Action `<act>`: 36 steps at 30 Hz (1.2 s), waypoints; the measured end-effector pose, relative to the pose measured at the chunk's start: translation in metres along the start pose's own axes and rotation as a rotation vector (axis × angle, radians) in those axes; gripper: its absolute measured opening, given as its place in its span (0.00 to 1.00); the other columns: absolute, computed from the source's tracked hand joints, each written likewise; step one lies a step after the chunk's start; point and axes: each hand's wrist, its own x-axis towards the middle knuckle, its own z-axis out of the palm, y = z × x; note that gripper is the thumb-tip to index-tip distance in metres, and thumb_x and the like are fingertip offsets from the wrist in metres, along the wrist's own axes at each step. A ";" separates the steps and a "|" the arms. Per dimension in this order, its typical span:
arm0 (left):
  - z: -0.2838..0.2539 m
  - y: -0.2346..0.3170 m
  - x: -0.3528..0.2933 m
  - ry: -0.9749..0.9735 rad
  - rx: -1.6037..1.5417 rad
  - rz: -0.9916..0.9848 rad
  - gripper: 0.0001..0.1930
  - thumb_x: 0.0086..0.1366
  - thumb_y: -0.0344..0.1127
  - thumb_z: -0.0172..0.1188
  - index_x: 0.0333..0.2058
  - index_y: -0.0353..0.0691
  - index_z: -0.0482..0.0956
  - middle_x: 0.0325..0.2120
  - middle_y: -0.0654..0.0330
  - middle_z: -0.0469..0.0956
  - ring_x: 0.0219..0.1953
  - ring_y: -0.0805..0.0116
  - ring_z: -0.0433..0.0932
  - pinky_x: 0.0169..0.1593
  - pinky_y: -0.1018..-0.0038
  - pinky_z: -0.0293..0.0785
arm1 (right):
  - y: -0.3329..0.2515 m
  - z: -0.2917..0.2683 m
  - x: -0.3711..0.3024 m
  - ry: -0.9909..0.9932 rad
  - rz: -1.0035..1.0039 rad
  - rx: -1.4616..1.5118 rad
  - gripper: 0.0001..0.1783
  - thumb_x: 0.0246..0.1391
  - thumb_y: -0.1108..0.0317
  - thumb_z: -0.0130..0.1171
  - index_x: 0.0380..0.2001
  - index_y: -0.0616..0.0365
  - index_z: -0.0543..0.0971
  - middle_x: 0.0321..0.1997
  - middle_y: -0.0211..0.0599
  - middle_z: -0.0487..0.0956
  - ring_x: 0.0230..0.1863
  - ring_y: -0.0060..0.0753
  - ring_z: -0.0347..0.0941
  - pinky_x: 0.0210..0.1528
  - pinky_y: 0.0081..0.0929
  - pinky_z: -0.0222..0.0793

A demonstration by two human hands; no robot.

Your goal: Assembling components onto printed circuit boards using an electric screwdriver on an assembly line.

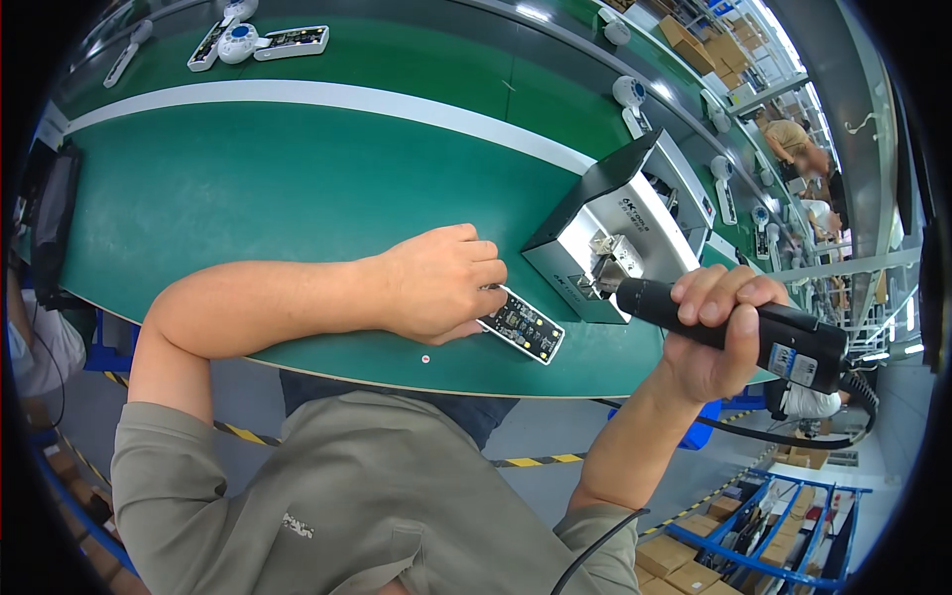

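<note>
My left hand (441, 283) is closed around one end of a slim white housing with an exposed circuit board (526, 329), which lies at a slant near the front of the green table. The gripped end is hidden under my fingers. In my right hand (722, 322) is a black corded electric screwdriver (650, 299), held nearly level with its tip pointing left. That tip is at the metal outlet of a silver and black screw feeder (645, 223); whether a screw sits on it is too small to tell.
A small round reddish-white piece (425, 359) lies by the table's front edge. Beyond a white strip (297, 91) runs a green belt with several white devices, one with its board exposed (293, 42). The screwdriver's cable (793, 440) loops at right. Another person (788, 144) is far right.
</note>
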 end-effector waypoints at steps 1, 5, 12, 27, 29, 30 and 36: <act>0.000 0.000 0.000 0.006 -0.001 0.003 0.12 0.52 0.43 0.63 0.31 0.43 0.78 0.30 0.61 0.71 0.35 0.65 0.68 0.42 0.71 0.64 | -0.002 0.003 -0.003 0.018 0.019 0.046 0.14 0.52 0.68 0.57 0.42 0.57 0.70 0.19 0.33 0.72 0.19 0.27 0.68 0.27 0.26 0.69; -0.002 0.002 -0.002 -0.015 -0.023 0.000 0.13 0.52 0.43 0.63 0.32 0.42 0.78 0.32 0.61 0.71 0.35 0.65 0.68 0.42 0.70 0.64 | 0.004 0.021 -0.016 0.061 0.074 0.156 0.15 0.52 0.68 0.58 0.43 0.58 0.70 0.19 0.33 0.72 0.19 0.27 0.69 0.27 0.25 0.69; -0.001 0.005 -0.002 -0.082 -0.095 -0.020 0.15 0.51 0.40 0.63 0.37 0.40 0.77 0.37 0.59 0.72 0.36 0.63 0.68 0.43 0.69 0.65 | 0.027 0.033 -0.029 -0.035 0.107 0.180 0.16 0.55 0.66 0.54 0.46 0.59 0.69 0.22 0.32 0.72 0.21 0.25 0.68 0.29 0.25 0.69; -0.002 0.002 -0.003 -0.086 -0.094 -0.023 0.16 0.50 0.40 0.63 0.37 0.40 0.78 0.37 0.59 0.72 0.35 0.63 0.68 0.43 0.69 0.64 | 0.033 0.043 -0.018 -0.077 0.229 0.157 0.12 0.55 0.67 0.55 0.40 0.58 0.69 0.22 0.32 0.71 0.20 0.25 0.68 0.29 0.24 0.69; -0.002 0.002 -0.002 -0.080 -0.094 -0.015 0.16 0.50 0.40 0.63 0.37 0.40 0.78 0.37 0.59 0.72 0.35 0.63 0.68 0.43 0.69 0.64 | 0.033 0.045 -0.016 -0.079 0.254 0.147 0.11 0.55 0.67 0.55 0.40 0.58 0.69 0.22 0.32 0.71 0.20 0.25 0.68 0.28 0.24 0.69; -0.003 0.001 -0.001 -0.067 -0.091 -0.013 0.15 0.50 0.40 0.63 0.35 0.40 0.78 0.35 0.60 0.72 0.35 0.64 0.68 0.42 0.70 0.64 | 0.033 0.046 -0.016 -0.070 0.261 0.130 0.12 0.55 0.67 0.55 0.40 0.58 0.69 0.22 0.32 0.71 0.20 0.25 0.67 0.28 0.24 0.69; -0.008 0.005 0.000 -0.048 -0.068 0.023 0.11 0.52 0.43 0.62 0.30 0.43 0.79 0.28 0.62 0.71 0.34 0.65 0.68 0.40 0.71 0.64 | 0.015 0.035 -0.023 0.077 0.215 0.105 0.13 0.51 0.71 0.56 0.40 0.59 0.70 0.19 0.33 0.71 0.19 0.26 0.68 0.27 0.25 0.69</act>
